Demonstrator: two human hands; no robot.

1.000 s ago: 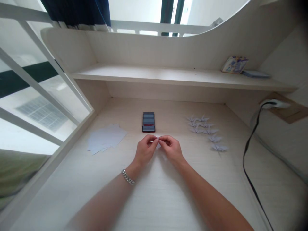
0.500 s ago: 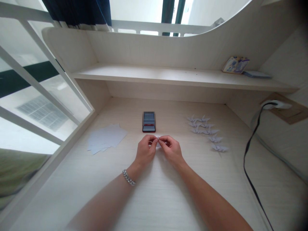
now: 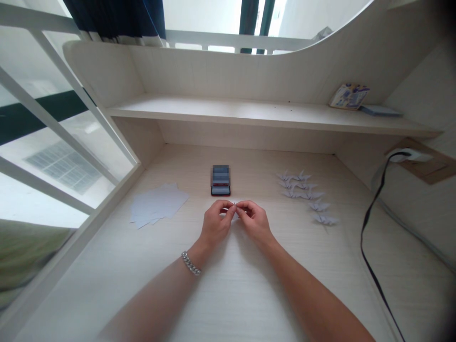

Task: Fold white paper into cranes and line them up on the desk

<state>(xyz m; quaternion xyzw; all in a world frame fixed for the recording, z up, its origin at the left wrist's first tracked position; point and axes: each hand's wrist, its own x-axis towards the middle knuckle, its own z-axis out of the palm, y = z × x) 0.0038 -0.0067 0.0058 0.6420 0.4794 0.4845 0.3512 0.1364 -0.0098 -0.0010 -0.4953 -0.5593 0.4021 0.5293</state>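
Between my fingertips is a small piece of folded white paper (image 3: 235, 216), mostly hidden by the fingers. My left hand (image 3: 216, 219) pinches it from the left, thumb against forefinger. From the other side my right hand (image 3: 253, 219) pinches it too, and the two thumbs nearly meet. Just beyond the hands a phone-like device (image 3: 220, 181) in a dark red-edged case stands on the desk, its screen blurred. Several folded paper cranes (image 3: 302, 185) are grouped to the right. To the left lies a loose spread of white paper sheets (image 3: 158, 205).
A raised shelf (image 3: 213, 107) runs along the back of the pale desk (image 3: 228, 294), with a colourful small box (image 3: 349, 96) and a flat blue item (image 3: 380, 110) at its right. A black cable (image 3: 366, 223) hangs from the wall socket on the right. White rails border the left side.
Both hands stay in nearly the same place, still pinching the paper. The fingertips have shifted very slightly, and a little less of the paper shows.
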